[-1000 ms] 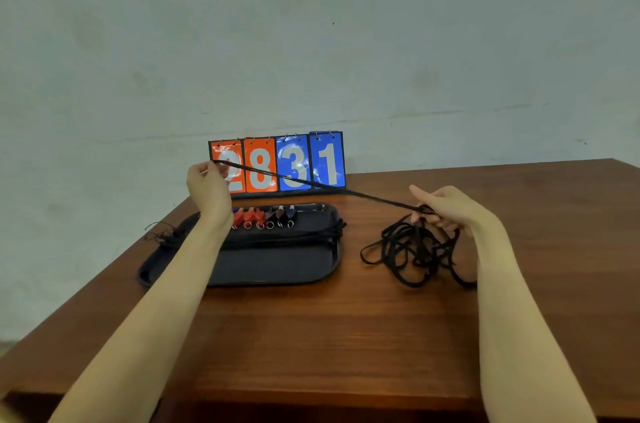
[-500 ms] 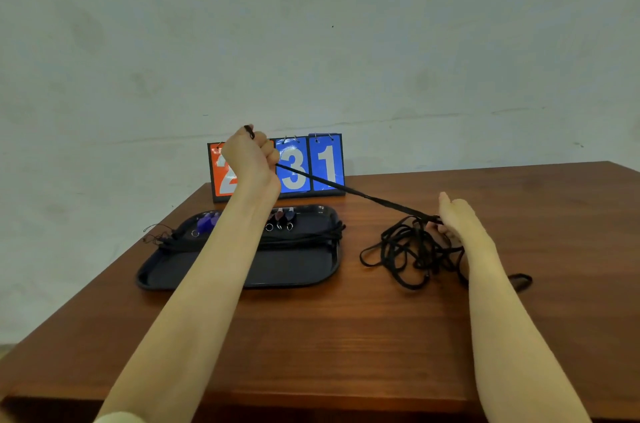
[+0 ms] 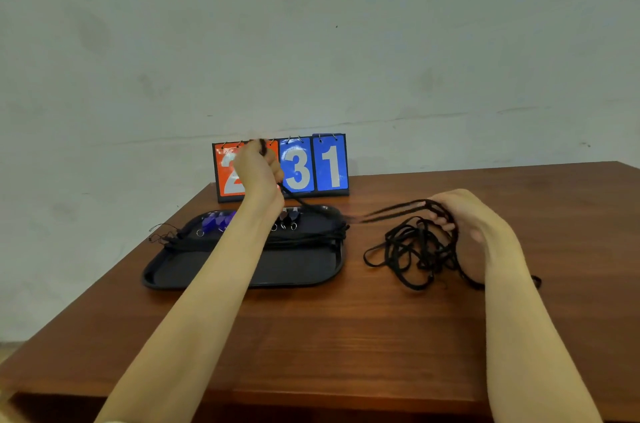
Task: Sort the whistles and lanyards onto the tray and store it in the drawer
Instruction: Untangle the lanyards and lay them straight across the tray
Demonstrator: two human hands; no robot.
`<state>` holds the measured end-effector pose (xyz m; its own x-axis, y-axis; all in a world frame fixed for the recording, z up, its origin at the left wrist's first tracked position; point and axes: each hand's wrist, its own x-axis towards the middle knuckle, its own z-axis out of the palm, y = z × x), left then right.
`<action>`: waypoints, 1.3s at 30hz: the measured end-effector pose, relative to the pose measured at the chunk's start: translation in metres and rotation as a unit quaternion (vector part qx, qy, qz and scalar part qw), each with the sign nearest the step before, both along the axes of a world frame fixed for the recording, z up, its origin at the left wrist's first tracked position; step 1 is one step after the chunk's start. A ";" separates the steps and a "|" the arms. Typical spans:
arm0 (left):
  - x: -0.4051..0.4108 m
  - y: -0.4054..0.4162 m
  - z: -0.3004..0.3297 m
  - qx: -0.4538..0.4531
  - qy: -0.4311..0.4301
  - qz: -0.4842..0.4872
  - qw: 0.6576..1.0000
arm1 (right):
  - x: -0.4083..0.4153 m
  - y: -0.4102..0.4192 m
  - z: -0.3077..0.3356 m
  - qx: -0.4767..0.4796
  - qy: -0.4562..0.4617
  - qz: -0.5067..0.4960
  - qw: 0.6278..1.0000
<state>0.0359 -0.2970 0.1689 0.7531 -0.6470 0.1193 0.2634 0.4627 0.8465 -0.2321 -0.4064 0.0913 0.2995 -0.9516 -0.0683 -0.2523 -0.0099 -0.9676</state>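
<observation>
Two hands are working one black lanyard [image 3: 304, 204]: left hand [image 3: 258, 170] fisting its end above the tray [image 3: 242, 275], right hand [image 3: 464, 215] curling fingers through the tangled pile [image 3: 412, 249].

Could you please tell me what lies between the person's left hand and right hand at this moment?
In the head view, one black lanyard stretches from the left hand across the tray's far right corner to the right hand, above bare table.

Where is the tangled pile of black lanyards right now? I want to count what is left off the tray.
The tangled lanyards lie on the wooden table, right of the black tray, under the right hand.
</observation>
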 end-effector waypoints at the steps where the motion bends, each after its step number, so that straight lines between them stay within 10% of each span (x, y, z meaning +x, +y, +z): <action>1: -0.003 0.001 -0.005 0.022 -0.024 -0.034 0.999 | -0.002 -0.001 0.001 0.002 -0.027 0.033 0.999; 7: -0.033 -0.002 -0.025 0.117 -0.178 -0.202 0.956 | -0.001 0.014 0.020 -0.041 -0.066 0.127 0.989; 15: -0.069 0.007 -0.056 0.208 -0.480 -0.253 0.814 | 0.002 0.019 0.024 -0.053 -0.104 0.126 0.985; 39: -0.086 -0.008 -0.072 0.188 -0.465 -0.279 0.819 | 0.011 0.021 0.027 -0.102 -0.265 -0.038 0.958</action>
<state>-0.0500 -0.3047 0.0966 0.0254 -0.9820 0.1873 -0.4937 0.1506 0.8565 -0.2213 -0.3857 0.1184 0.1705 -0.9491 0.2647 0.2667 -0.2142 -0.9397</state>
